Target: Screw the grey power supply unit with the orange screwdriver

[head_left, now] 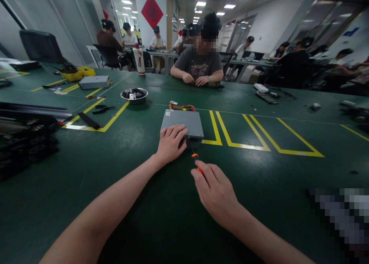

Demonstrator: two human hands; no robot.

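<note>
A grey metal computer power supply (184, 120) lies flat on the green table, its near side with a black socket turned toward me. Colored cables (184, 107) bunch up behind its far edge. My left hand (173, 143) steadies the case, fingers across the top and thumb down by the near side. In my right hand (215, 187) is a screwdriver (195, 156) with an orange and black handle, the fingers closed around it. Its shaft points up at the near side of the power supply, close to the socket; whether the tip touches a screw is too small to tell.
Beyond the power supply stands a metal bowl (134, 96) with dark parts. Further left are another grey metal case (94, 82), a yellow tray (76, 73) and black tools. Dark stacked hardware (27, 141) fills the left side. A co-worker (198, 60) sits across the table.
</note>
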